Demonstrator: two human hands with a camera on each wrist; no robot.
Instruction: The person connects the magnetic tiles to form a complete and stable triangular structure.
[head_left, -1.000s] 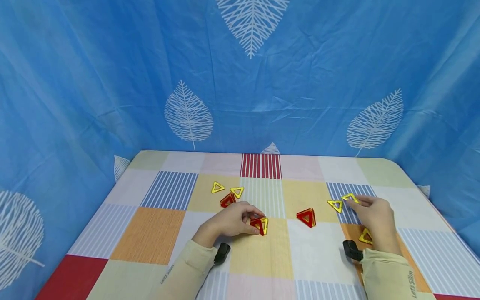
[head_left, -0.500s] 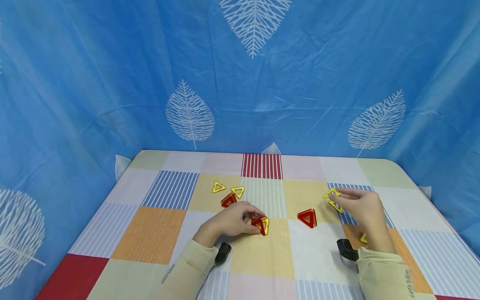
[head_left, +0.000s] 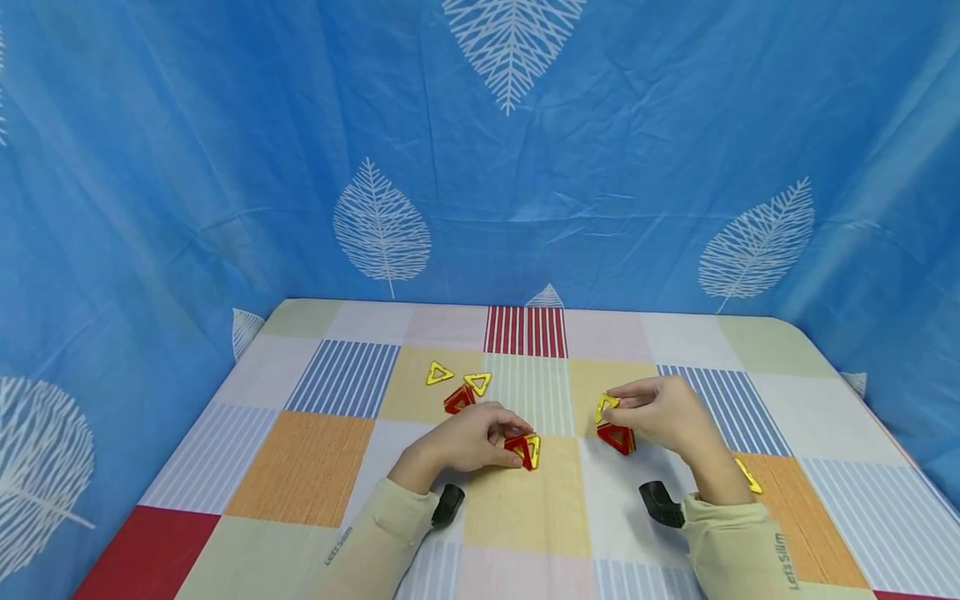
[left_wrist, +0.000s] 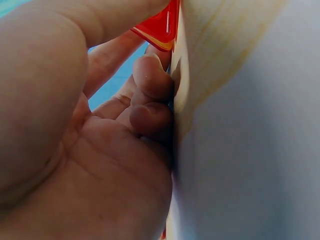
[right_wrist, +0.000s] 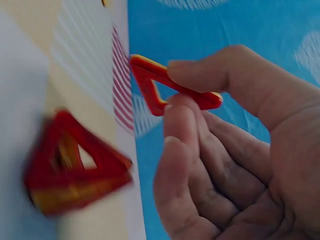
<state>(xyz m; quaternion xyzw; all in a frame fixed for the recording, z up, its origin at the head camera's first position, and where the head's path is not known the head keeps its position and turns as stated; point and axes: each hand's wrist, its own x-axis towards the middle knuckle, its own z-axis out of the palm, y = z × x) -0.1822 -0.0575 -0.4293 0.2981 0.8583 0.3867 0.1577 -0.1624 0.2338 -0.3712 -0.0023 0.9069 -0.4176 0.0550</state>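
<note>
My left hand [head_left: 468,439] rests on the cloth at the middle, thumb and fingers gripping a small red and yellow triangle piece [head_left: 522,451]; its red corner [left_wrist: 162,25] shows in the left wrist view. Raised over the right part, my right hand [head_left: 670,417] pinches a hollow triangular tile [head_left: 607,407] between thumb and fingertips. That tile looks yellow from the head and mostly red in the right wrist view [right_wrist: 150,80]. Just below it stands a red pyramid-like triangle piece [head_left: 617,437] with yellow inside, blurred in the right wrist view.
Behind my left hand lie two yellow triangular tiles [head_left: 438,373] and another red triangle piece [head_left: 459,399]. One more yellow tile [head_left: 748,475] lies beside my right wrist. A checked cloth [head_left: 300,467] covers the table, and a blue leaf-print curtain [head_left: 600,167] hangs beyond it.
My right hand has carried the pinched tile leftward, from beside the loose yellow tile at the right to just over the red pyramid-like piece. My left hand has stayed in place.
</note>
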